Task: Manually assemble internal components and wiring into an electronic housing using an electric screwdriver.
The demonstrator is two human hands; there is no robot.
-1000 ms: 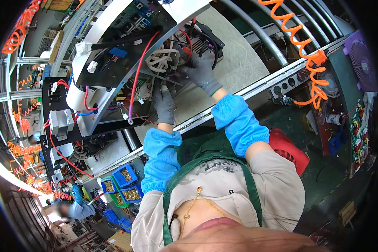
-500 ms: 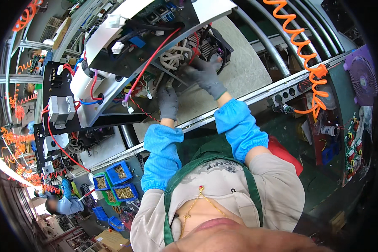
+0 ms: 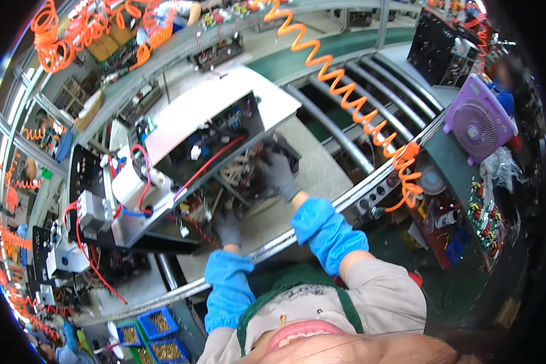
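An opened machine chassis with a white panel point(image 3: 206, 109) and dark interior stands on a workbench. My left hand point(image 3: 227, 227), in a grey glove, reaches into the chassis's near side, beside thin wires with white connectors; its fingertips are hidden. Further right and farther in, my gloved right hand point(image 3: 277, 173) is at a pale cable bundle point(image 3: 236, 173), next to a dark ribbed part point(image 3: 288, 151). Its fingers are smeared and partly covered, so any hold cannot be made out. A red cable point(image 3: 215, 162) runs across the chassis above both hands.
A white cylinder point(image 3: 130, 185) and a grey boxy component point(image 3: 94, 208) are mounted at the left. Blue bins point(image 3: 158, 323) of small metal parts sit lower left. Steel rollers point(image 3: 340, 133) lie beyond the bench; an orange coiled hose point(image 3: 346, 91) hangs across. A purple fan point(image 3: 476, 124) stands far right.
The head view has tilted, showing more of the far side, and the bench appears lower and farther left. Both hands stay within the chassis, the right still by the cable bundle.
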